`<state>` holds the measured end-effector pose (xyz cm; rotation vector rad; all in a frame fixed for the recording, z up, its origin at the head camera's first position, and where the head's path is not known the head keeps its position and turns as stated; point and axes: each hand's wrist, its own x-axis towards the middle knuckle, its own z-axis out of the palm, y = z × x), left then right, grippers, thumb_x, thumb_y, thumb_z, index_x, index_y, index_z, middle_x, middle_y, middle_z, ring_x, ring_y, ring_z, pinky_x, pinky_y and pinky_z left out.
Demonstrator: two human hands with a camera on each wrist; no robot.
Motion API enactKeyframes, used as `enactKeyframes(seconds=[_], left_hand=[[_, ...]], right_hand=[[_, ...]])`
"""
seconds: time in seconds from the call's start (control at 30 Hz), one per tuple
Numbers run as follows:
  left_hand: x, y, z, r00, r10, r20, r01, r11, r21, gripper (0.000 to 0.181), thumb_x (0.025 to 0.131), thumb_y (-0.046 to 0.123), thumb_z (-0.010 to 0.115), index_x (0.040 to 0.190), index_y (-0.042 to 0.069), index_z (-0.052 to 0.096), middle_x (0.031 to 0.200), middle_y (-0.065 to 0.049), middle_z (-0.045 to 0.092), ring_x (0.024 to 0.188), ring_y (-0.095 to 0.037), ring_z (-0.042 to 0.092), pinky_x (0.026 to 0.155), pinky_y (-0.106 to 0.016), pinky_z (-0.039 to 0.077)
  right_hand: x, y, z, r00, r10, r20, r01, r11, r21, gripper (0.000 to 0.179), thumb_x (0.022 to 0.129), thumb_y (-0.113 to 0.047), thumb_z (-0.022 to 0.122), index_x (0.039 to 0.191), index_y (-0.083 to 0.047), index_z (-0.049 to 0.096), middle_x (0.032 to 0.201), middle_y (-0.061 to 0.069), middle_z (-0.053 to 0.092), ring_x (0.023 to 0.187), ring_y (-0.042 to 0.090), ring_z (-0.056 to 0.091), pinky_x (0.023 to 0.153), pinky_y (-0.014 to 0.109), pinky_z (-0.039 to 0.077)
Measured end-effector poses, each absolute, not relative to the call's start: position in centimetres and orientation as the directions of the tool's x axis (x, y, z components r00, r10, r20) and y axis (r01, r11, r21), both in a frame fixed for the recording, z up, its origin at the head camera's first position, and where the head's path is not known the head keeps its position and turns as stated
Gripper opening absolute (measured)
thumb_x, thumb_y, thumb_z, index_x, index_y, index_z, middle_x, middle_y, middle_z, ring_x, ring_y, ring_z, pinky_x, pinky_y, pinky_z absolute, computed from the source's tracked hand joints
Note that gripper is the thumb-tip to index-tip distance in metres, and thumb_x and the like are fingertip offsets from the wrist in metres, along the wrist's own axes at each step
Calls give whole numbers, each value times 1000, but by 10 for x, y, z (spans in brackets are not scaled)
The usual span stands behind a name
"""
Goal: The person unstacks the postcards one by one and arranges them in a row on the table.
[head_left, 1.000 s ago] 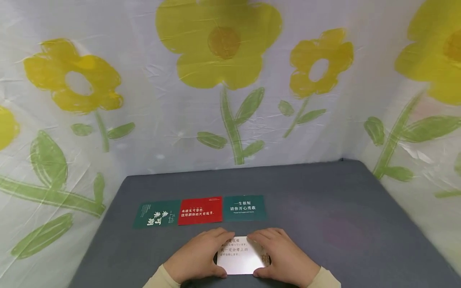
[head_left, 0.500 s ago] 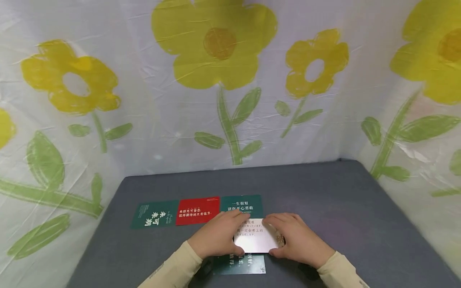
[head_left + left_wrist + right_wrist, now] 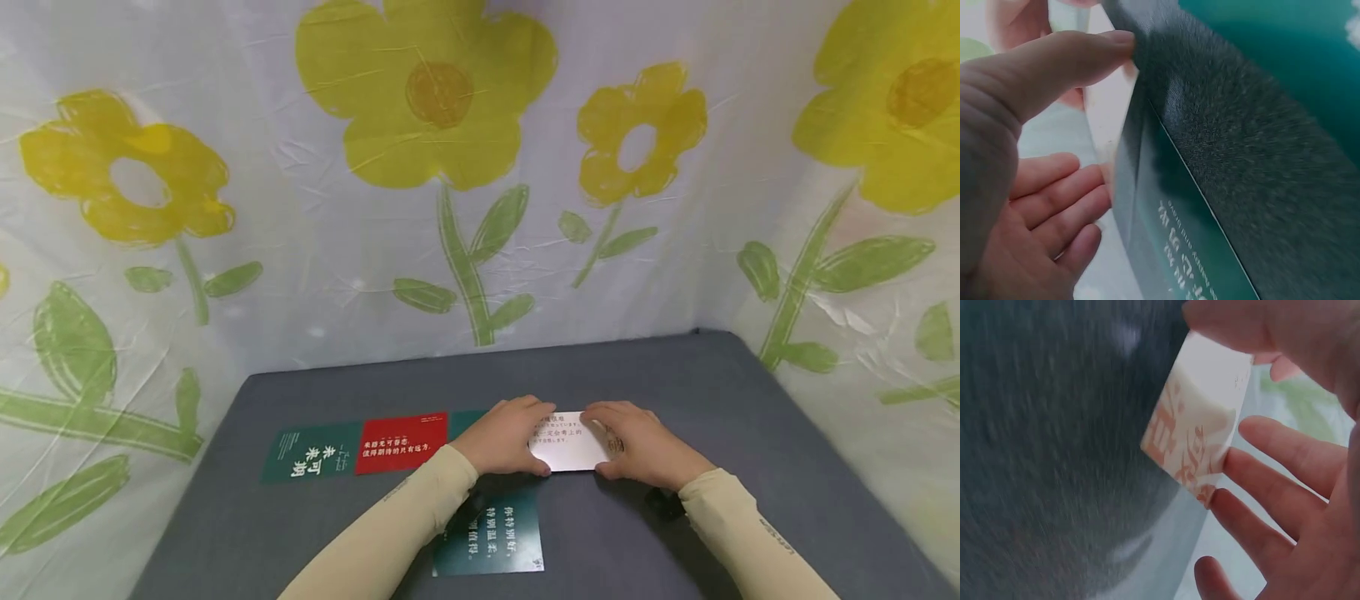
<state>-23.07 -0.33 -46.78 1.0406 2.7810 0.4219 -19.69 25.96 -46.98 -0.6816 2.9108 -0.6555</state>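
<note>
Both hands hold a white card with printed brown lettering point(image 3: 568, 446) above the dark grey table. My left hand point(image 3: 504, 435) grips its left end, thumb at the near edge and fingers at the far edge. On the right end, my right hand point(image 3: 647, 443) grips it the same way; large brown characters point(image 3: 1191, 447) show there in the right wrist view. A green card point(image 3: 463, 423) lies behind my left hand, mostly hidden by it, and its white print point(image 3: 1182, 250) shows in the left wrist view. Nearer the person lies another green card point(image 3: 498, 533), partly covered by the left sleeve.
A red card point(image 3: 405, 443) and a green card point(image 3: 309, 454) continue the row to the left on the grey table point(image 3: 622, 367). Behind the table hangs a white curtain with yellow flowers point(image 3: 345, 225).
Both hands have carried the white card away from the person and to the right, off the nearer green card, which has come into view. They now cover most of the row's right-hand green card.
</note>
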Motion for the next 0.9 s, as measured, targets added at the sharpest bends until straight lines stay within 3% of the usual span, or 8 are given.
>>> enactKeyframes(seconds=[0.33,0.9], left_hand=[[-253,15,-471,-763,642,-75,582,733,351,88,86,47,90,159,14,54,152,-3,63,136,-18,61,123,-42,44],[-262,16,-480,-767,636,-86,561,730,390,90,86,49,91,160,14,53,152,-3,64,133,-17,63,123,-42,45]], right_hand=[[-217,268,-476,-918,-396,-30,-345,833,-432,70,81,-13,87,146,-9,61,154,17,61,145,44,51,110,72,42],[-222,267,-474,-924,-369,-96,-297,854,-427,75,80,-16,88,149,-7,58,156,21,57,144,48,51,108,76,40]])
